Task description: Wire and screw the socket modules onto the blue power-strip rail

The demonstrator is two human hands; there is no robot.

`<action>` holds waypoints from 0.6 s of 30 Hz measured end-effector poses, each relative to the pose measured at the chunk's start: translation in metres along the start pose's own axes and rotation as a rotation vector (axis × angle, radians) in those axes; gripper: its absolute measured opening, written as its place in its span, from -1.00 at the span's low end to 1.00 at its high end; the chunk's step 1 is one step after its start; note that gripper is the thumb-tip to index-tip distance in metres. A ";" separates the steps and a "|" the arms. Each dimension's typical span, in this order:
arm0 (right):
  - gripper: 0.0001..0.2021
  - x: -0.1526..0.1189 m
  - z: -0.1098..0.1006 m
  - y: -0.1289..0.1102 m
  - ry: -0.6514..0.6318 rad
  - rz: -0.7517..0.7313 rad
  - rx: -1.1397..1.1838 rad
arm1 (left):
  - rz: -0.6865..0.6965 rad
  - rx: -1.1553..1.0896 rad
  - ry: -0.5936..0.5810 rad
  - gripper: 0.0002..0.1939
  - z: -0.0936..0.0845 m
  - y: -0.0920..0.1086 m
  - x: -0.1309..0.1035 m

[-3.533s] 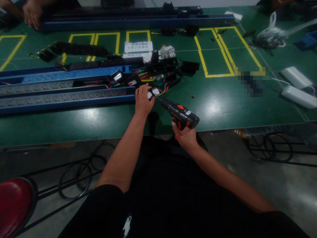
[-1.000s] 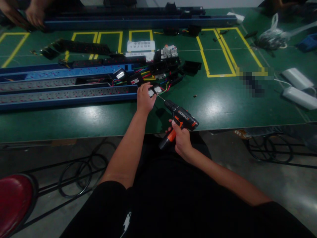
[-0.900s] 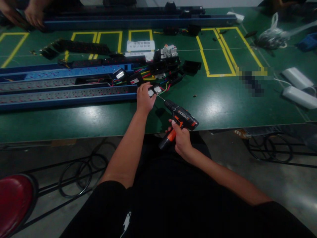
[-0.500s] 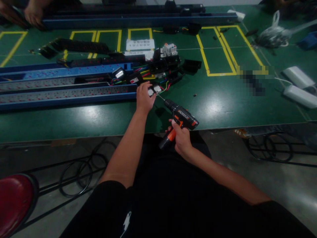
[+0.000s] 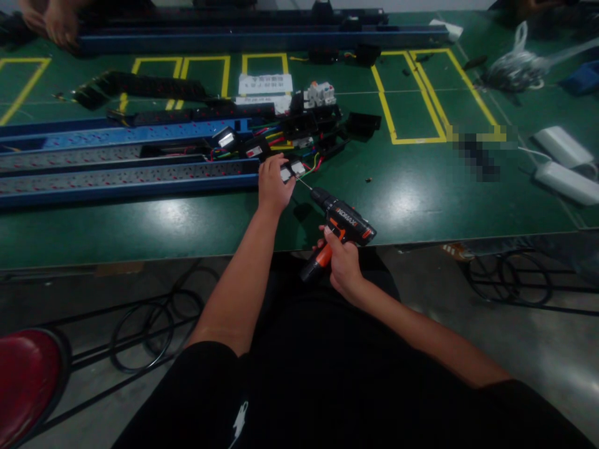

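My right hand [image 5: 344, 259] is wrapped round the handle of a black and orange cordless drill [image 5: 346, 217], a finger by its trigger. The drill's long thin bit [image 5: 304, 183] points up and left, its tip at a small black module with white labels [image 5: 297, 167]. My left hand [image 5: 275, 184] is closed on that module, at the right end of a long blue-edged power strip [image 5: 187, 183]. Red and yellow-green wires [image 5: 316, 163] come out beside the module. Where the bit's tip meets the module is too small to make out.
More blue strips [image 5: 154, 132] and black socket strips [image 5: 154, 86] lie behind. White connectors [image 5: 320, 93] sit by paper labels. At the right are white adapters [image 5: 568, 165] and a bundle of clear cord [image 5: 515, 68]. Another person's hands [image 5: 60, 25] rest at the far left. A red stool [image 5: 28, 380] stands below.
My hands, the drill and the module hold almost the same place. The other person's hands at the far left have shifted slightly.
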State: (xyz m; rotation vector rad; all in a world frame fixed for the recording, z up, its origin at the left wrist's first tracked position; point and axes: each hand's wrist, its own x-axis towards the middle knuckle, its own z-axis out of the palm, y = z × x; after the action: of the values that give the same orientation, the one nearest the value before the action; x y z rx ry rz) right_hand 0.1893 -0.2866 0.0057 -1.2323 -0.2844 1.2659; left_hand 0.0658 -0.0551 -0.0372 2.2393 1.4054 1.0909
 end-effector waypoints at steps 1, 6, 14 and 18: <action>-0.49 0.000 0.000 0.001 0.004 -0.005 -0.005 | 0.001 -0.004 0.000 -0.50 0.000 0.000 0.000; -0.48 -0.001 0.002 0.003 0.013 -0.004 -0.053 | -0.002 0.023 0.008 -0.50 0.001 -0.002 0.000; -0.47 -0.002 0.000 0.006 0.018 -0.056 -0.135 | 0.012 0.008 0.020 -0.50 0.001 -0.001 0.000; -0.46 -0.002 0.000 0.010 0.032 -0.076 -0.202 | 0.013 -0.003 0.023 -0.50 0.001 0.000 0.000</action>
State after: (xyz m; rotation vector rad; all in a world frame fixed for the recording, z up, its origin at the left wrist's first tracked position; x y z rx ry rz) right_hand 0.1830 -0.2899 -0.0015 -1.3988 -0.4404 1.1719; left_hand 0.0660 -0.0551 -0.0381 2.2440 1.3997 1.1254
